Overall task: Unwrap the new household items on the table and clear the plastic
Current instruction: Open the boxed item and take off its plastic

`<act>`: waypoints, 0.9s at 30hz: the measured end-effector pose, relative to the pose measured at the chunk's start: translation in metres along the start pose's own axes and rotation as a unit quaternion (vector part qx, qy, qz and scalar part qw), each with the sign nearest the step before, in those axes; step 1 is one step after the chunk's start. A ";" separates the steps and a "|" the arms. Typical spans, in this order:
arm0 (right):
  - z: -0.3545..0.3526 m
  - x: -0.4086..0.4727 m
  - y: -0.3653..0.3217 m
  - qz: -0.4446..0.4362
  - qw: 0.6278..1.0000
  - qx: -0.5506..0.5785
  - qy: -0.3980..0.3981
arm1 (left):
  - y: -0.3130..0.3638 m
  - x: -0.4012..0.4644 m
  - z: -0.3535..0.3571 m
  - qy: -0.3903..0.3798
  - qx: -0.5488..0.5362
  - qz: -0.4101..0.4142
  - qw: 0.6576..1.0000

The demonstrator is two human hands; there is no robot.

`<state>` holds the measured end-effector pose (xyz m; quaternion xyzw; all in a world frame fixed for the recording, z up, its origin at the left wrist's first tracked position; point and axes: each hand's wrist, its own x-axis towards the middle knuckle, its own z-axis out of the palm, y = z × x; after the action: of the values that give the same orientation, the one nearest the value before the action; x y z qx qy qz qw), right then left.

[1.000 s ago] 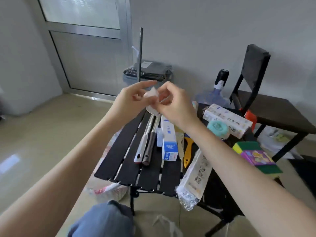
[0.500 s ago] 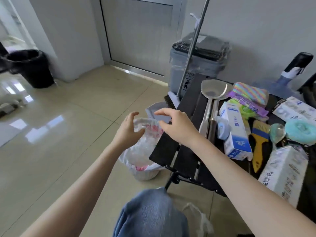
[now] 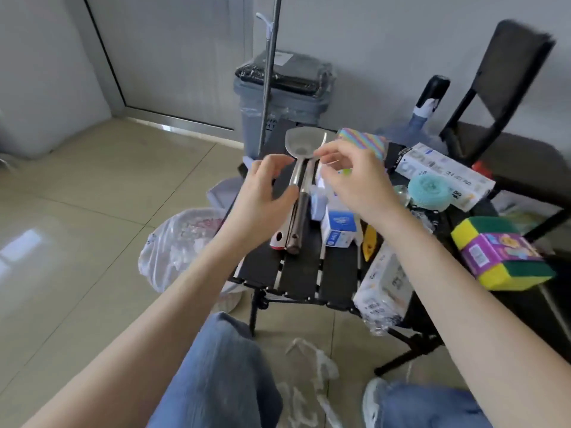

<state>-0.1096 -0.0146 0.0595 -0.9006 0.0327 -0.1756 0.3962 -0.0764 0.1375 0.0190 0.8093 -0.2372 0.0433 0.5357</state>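
Observation:
My left hand (image 3: 265,193) hovers with loosely curved fingers over the handles of a metal spatula (image 3: 301,143) and a dark-handled utensil (image 3: 301,219) lying side by side on the black slatted table (image 3: 296,273). My right hand (image 3: 349,177) hangs just right of them, above a blue-and-white box (image 3: 338,225), fingers relaxed and holding nothing I can make out. A white plastic bag (image 3: 182,242) stuffed with wrapping stands on the floor left of the table. A wrapped white packet (image 3: 383,285) overhangs the table's front edge.
Also on the table are a rainbow cloth (image 3: 361,143), a long white box (image 3: 445,171), a teal scrubber (image 3: 429,188), a yellow scraper (image 3: 367,239) and a sponge pack (image 3: 500,251). Loose plastic (image 3: 309,366) lies by my feet. A grey bin (image 3: 281,97) and a black chair (image 3: 500,88) stand behind.
Both hands held a small white wrapper, went down to the plastic bag on the floor, and have come back empty above the utensils. The view swung left, then back right.

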 end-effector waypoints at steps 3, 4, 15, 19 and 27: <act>-0.043 -0.029 0.025 0.070 0.996 -0.028 0.038 | 0.025 -0.021 0.052 -0.087 -0.007 0.010 0.996; -0.055 -0.039 0.034 0.095 0.994 -0.031 0.045 | 0.030 -0.029 0.067 -0.119 0.003 0.000 0.993; -0.068 -0.114 0.096 0.268 0.962 0.034 0.047 | 0.051 -0.068 0.123 -0.208 0.025 -0.132 0.969; -0.069 -0.120 0.092 0.269 0.959 0.084 0.036 | 0.050 -0.073 0.127 -0.180 0.005 -0.121 0.976; -0.080 -0.125 0.081 0.277 0.902 0.316 0.104 | 0.069 -0.084 0.128 -0.081 0.017 0.069 0.994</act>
<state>-0.2476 -0.1014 0.0149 -0.6594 0.2641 -0.1525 0.6872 -0.2038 0.0311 -0.0041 0.8009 -0.3347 0.0184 0.4962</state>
